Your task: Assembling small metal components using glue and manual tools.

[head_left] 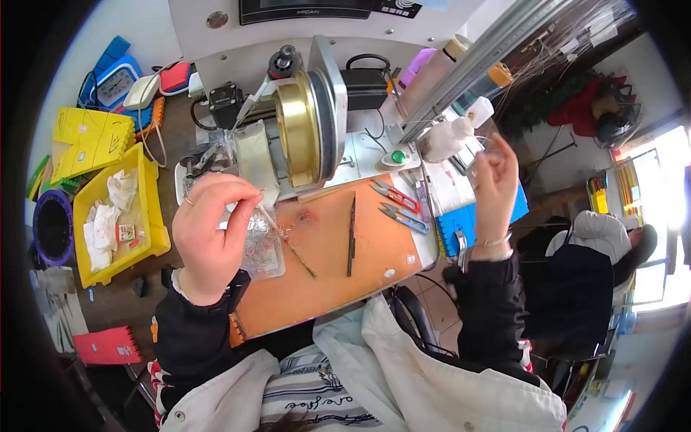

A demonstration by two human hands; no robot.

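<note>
The thin wire (277,230) is what we work with here, and we hold it in front of the winding machine (302,129), above the orange mat (338,273). Our left hand (212,234) pinches it between thumb and forefinger, the other fingers curled, just over a small clear plastic bag (263,252). Our right hand (495,183) is raised well apart to the right, fingers loosely bent upward; we cannot tell whether it pinches the wire's far end (the strand is too fine to see there). We judge the wire very light, soft and easy to kink or break, so it is best taken near its end with fingertips only, gently. Its visible part runs from the left fingers down and to the right, toward the tweezers (351,234) lying on the mat. Two small snips (399,205) lie beside them.
</note>
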